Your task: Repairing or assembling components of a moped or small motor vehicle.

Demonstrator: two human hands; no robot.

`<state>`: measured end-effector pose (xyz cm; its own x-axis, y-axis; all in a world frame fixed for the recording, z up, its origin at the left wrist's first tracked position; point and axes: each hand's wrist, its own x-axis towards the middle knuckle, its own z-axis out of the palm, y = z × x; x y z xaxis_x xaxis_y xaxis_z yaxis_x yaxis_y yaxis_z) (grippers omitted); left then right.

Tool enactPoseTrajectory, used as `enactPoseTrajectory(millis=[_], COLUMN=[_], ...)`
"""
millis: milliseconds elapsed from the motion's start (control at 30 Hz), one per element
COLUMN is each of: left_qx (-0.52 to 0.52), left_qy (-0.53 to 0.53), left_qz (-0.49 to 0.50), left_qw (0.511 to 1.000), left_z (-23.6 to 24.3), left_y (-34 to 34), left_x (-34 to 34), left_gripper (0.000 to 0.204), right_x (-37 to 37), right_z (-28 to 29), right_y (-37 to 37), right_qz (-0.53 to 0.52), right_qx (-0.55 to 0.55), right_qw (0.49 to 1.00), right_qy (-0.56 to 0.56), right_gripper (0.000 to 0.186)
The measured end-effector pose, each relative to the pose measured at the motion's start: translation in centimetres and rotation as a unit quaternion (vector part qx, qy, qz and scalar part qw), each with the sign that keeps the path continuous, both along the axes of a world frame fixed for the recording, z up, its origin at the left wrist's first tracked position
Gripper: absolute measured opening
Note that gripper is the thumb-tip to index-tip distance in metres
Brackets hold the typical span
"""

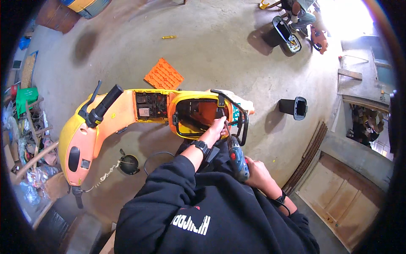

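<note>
A yellow and orange scooter [116, 108] stretches across the floor before me, its body open under the seat area. My right hand [257, 172] grips a blue and black power drill [238, 163], whose long bit points up toward the scooter's rear. Beside that bit, my left hand [217, 128] is closed at the rear edge of the opening, below the bracket of the black grab rail [242, 122]. Whatever its fingers hold is too small or hidden to make out. Inside the opening [196, 114], orange and yellow panels show.
An orange ribbed panel [164, 74] and a yellow tool [169, 37] lie beyond the scooter. A black storage bin [287, 106] lies at right; another person [301, 17] sits at far right near more parts. A dark round part [128, 164] with a coiled cord lies nearer.
</note>
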<state>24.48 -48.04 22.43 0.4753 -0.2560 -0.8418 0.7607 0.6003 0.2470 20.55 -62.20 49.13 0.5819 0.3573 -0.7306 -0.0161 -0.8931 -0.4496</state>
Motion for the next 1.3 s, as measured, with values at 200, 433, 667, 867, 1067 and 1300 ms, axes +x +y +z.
enactPoseTrajectory(millis=[200, 433, 667, 867, 1067, 1300], left_qx=[0.011, 0.021, 0.086, 0.065, 0.043, 0.028], left_qy=[0.013, 0.002, 0.030, 0.022, 0.030, 0.039], left_qz=[0.067, 0.073, 0.103, 0.096, 0.047, 0.055], left_qw=[0.998, 0.997, 0.990, 0.993, 0.998, 0.997], left_z=[-0.7, -1.6, -2.5, -3.5, -3.3, -3.7], left_y=[-0.2, -0.8, -1.7, -1.6, -0.8, 0.6], left_x=[2.0, 3.5, 3.7, 3.9, 5.1, 4.4], left_gripper=[0.036, 0.035, 0.032, 0.032, 0.028, 0.032], right_x=[3.7, 5.5, 5.8, 5.8, 6.4, 9.9], right_z=[-0.5, -2.4, -2.0, -2.3, -3.5, -0.3], right_y=[-2.4, -4.3, -3.6, -3.7, -3.2, 0.0], right_qz=[-0.131, -0.135, -0.117, -0.121, -0.260, -0.081], right_qx=[0.109, 0.128, 0.124, 0.100, 0.092, 0.085], right_qw=[0.985, 0.981, 0.985, 0.986, 0.956, 0.991], right_qy=[0.037, 0.048, 0.037, 0.060, 0.097, 0.065], right_gripper=[0.036, 0.026, 0.026, 0.022, 0.021, 0.032])
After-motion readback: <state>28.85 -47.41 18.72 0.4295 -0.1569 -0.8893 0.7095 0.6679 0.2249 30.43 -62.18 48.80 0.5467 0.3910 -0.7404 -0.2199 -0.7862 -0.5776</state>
